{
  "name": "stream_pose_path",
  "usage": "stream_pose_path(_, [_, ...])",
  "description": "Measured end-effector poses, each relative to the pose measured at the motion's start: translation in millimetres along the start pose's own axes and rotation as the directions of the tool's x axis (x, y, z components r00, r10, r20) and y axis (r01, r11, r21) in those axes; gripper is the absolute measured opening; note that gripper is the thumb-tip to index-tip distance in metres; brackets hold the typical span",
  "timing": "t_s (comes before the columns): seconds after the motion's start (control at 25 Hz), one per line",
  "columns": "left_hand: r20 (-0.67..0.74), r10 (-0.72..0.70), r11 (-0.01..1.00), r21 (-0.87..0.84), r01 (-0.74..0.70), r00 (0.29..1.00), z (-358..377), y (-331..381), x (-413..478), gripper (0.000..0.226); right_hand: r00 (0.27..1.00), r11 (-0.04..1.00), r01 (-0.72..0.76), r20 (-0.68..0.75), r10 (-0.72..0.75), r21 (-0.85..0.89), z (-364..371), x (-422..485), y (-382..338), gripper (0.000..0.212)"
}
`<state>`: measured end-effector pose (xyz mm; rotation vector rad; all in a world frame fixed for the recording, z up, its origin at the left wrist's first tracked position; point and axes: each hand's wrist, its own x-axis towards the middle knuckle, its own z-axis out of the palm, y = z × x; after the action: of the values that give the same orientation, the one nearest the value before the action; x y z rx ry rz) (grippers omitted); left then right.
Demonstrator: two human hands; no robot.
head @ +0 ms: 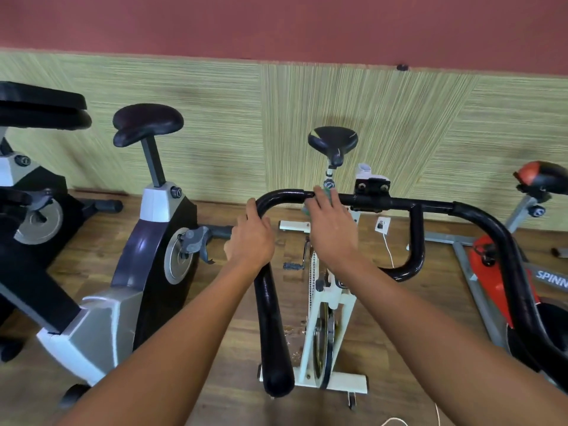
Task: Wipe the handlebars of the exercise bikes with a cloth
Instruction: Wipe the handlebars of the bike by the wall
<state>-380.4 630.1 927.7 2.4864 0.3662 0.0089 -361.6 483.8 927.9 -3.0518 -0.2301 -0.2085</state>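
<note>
Your left hand (252,238) curls round the handlebar (399,204) at its bend; your right hand (333,232) lies nearly flat, pressing the cloth (306,208) on the bar. Unpinched, that cloth could slip off mid-stroke

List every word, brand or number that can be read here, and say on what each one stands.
"SPINN": white letters on the grey frame bar of the red bike, cut off at the picture's right edge.
On the white bike, a small dark patch: too blurred to read.
</note>
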Motion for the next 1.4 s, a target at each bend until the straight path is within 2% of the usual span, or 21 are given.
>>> stream_pose_path(0.16, [-0.001,-0.018,1.000,-0.004,0.018,1.000,-0.9,2.3,-1.8,0.052,0.987,0.979,0.156,0.068,-0.148,-0.132,-3.4,-34.7,12.2,0.054])
stream_pose_path(0.36, [-0.002,0.022,1.000,0.011,-0.022,1.000,0.6,-0.5,2.0,0.049,0.993,0.989,0.113,0.054,-0.107,-0.100,-10.0,-19.6,6.9,0.043])
stream_pose_path(0.48, [-0.001,0.034,0.999,0.014,-0.034,0.999,1.8,-1.1,0.5,0.045,0.972,0.949,0.223,-0.026,-0.235,-0.224,-0.5,-64.1,19.4,0.038])
stream_pose_path(0.64, [0.020,0.046,0.998,0.037,-0.047,0.999,-1.6,-2.9,-1.7,0.044,0.905,0.896,0.347,-0.150,-0.397,-0.278,13.8,-104.3,57.8,0.053])
stream_pose_path(0.72, [0.022,0.044,0.998,0.045,-0.045,0.999,-1.5,-3.3,-0.7,0.045,0.868,0.863,0.357,-0.213,-0.448,-0.358,16.4,-115.3,70.7,0.056])
stream_pose_path(0.8, [0.024,0.034,0.998,0.053,-0.035,0.999,0.0,-2.8,0.3,0.047,0.864,0.866,0.334,-0.246,-0.439,-0.373,24.5,-124.5,83.5,0.065])
stream_pose_path(0.92, [0.027,0.017,0.999,0.047,-0.018,0.999,1.3,-3.3,0.6,0.048,0.892,0.927,0.292,-0.284,-0.352,-0.233,39.3,-136.4,100.6,0.086])
stream_pose_path(1.0, [0.016,0.013,0.993,0.116,-0.015,1.000,1.9,-1.8,1.5,0.050,0.903,0.978,0.198,-0.401,-0.154,0.070,48.9,-148.9,98.0,0.084])
stream_pose_path(1.04, [-0.013,0.042,0.977,0.212,-0.038,0.999,1.9,-1.2,2.0,0.052,0.890,0.945,0.128,-0.455,0.025,0.302,49.6,-157.1,89.0,0.074])
stream_pose_path(1.08, [-0.050,0.102,0.945,0.317,-0.081,0.994,2.2,0.6,2.6,0.055,0.852,0.843,0.062,-0.468,0.234,0.535,46.6,-163.7,75.7,0.062])
stream_pose_path(1.12, [-0.080,0.194,0.905,0.400,-0.147,0.978,3.8,3.3,3.7,0.057,0.782,0.692,0.006,-0.435,0.446,0.722,39.0,-168.8,60.9,0.052])
stream_pose_path(1.16, [-0.085,0.294,0.863,0.453,-0.226,0.952,5.7,6.8,4.4,0.058,0.708,0.496,-0.051,-0.320,0.630,0.867,33.8,-169.5,47.7,0.047])
stream_pose_path(1.2, [-0.067,0.375,0.824,0.481,-0.299,0.925,8.2,10.5,5.1,0.058,0.645,0.250,-0.083,-0.139,0.751,0.965,28.6,-165.8,34.2,0.046])
stream_pose_path(1.24, [-0.041,0.426,0.794,0.497,-0.351,0.904,11.3,14.1,6.5,0.057,0.607,-0.006,-0.077,0.052,0.793,0.997,27.9,-155.0,24.1,0.046])
stream_pose_path(1.28, [-0.017,0.434,0.785,0.497,-0.369,0.901,14.4,17.5,9.3,0.057,0.581,-0.193,-0.049,0.185,0.792,0.980,21.8,-142.8,16.3,0.047])
stream_pose_path(1.32, [0.002,0.401,0.806,0.473,-0.354,0.916,15.6,18.4,12.4,0.059,0.550,-0.295,-0.027,0.260,0.793,0.955,16.1,-130.9,11.0,0.047])
stream_pose_path(1.4, [0.025,0.302,0.879,0.381,-0.288,0.953,17.1,16.8,18.0,0.061,0.475,-0.332,0.003,0.291,0.830,0.943,5.6,-111.5,18.7,0.034])
